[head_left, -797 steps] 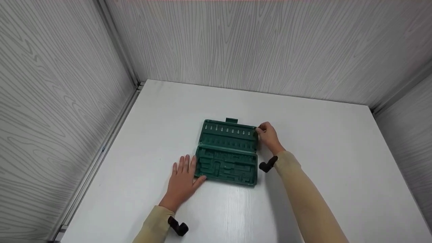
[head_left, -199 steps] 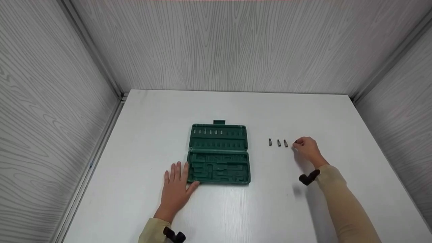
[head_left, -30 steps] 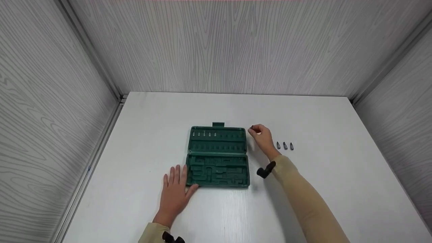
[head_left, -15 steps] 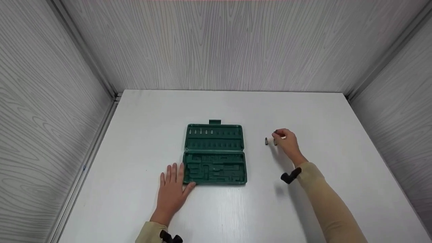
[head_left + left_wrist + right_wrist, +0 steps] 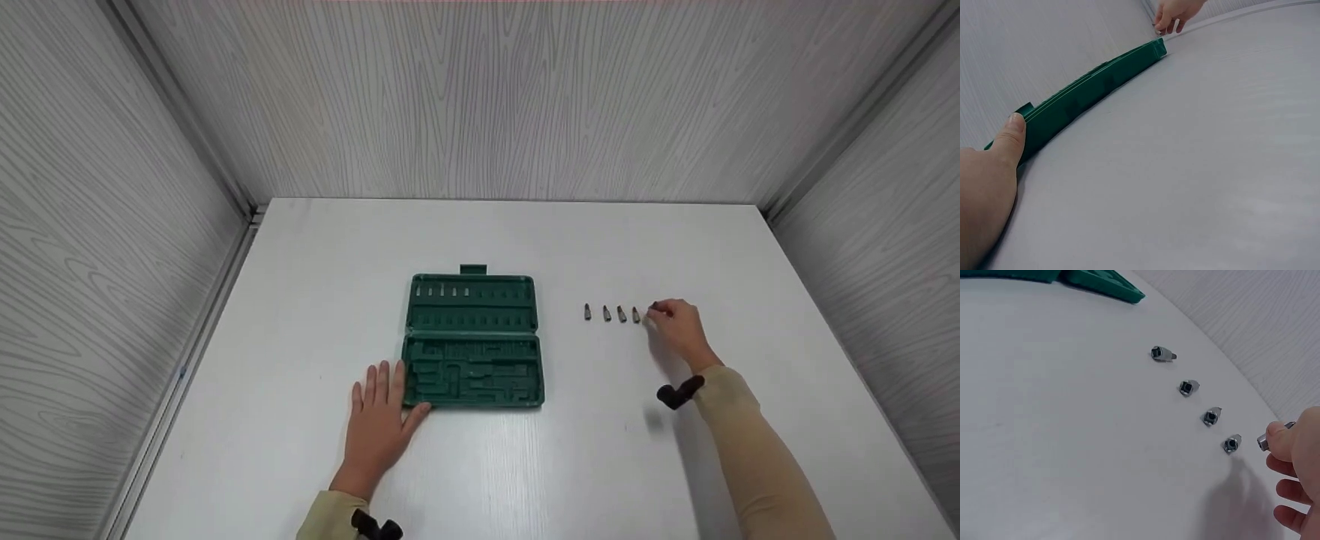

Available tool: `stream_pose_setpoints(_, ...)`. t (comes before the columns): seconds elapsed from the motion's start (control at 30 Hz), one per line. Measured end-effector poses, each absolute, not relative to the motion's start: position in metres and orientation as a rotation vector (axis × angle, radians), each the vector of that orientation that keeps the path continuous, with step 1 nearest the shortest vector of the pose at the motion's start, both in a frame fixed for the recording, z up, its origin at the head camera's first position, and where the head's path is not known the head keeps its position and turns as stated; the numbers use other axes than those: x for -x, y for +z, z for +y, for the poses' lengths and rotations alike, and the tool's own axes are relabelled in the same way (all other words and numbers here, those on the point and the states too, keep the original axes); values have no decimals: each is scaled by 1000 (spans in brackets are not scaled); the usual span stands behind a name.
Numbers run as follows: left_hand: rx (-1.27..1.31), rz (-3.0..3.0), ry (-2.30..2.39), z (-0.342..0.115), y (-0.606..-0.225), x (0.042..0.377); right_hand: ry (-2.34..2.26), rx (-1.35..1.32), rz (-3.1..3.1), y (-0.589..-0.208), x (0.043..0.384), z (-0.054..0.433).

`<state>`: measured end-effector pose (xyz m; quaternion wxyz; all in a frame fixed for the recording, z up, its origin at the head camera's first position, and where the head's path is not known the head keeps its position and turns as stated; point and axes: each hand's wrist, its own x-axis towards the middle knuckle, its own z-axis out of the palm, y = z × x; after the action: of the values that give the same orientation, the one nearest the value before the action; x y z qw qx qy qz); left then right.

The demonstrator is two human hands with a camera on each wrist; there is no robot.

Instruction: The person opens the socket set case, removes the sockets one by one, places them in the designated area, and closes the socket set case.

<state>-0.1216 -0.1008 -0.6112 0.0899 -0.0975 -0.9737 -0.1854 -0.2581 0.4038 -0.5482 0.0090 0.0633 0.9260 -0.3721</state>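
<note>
A green plastic case (image 5: 471, 337) lies unfolded on the white table, with several small metal bit sockets (image 5: 442, 291) at the left of its far half's upper row. My left hand (image 5: 375, 431) rests with straight fingers at the case's near left corner, thumb on the front wall (image 5: 1084, 93). To the right of the case, several bit sockets (image 5: 607, 313) lie in a spaced row. My right hand (image 5: 681, 330) is at the row's right end, pinching one more bit socket (image 5: 1264, 441) between thumb and forefinger; the fingers hide part of it.
Wood-grain panels (image 5: 480, 97) rise behind the table and along both sides. The case's near half (image 5: 474, 390) has moulded recesses holding no tools. A black wrist camera (image 5: 681, 392) sits at my right cuff, another (image 5: 375, 526) at my left.
My right hand has carried a bit socket from beside the case to the row's right end. Compared with earlier frames, fewer sockets sit in the case and more lie on the table. Left hand still.
</note>
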Motion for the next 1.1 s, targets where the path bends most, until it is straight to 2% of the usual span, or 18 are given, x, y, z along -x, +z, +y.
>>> stream_pose_setpoints(0.4, 282, -2914, -549, -101, -610, 121, -982, -153, 2916, -549, 257, 413)
stream_pose_setpoints(1.1, 286, -2868, -542, -99, -608, 121, -1032, -407, 2915, -551, 254, 404)
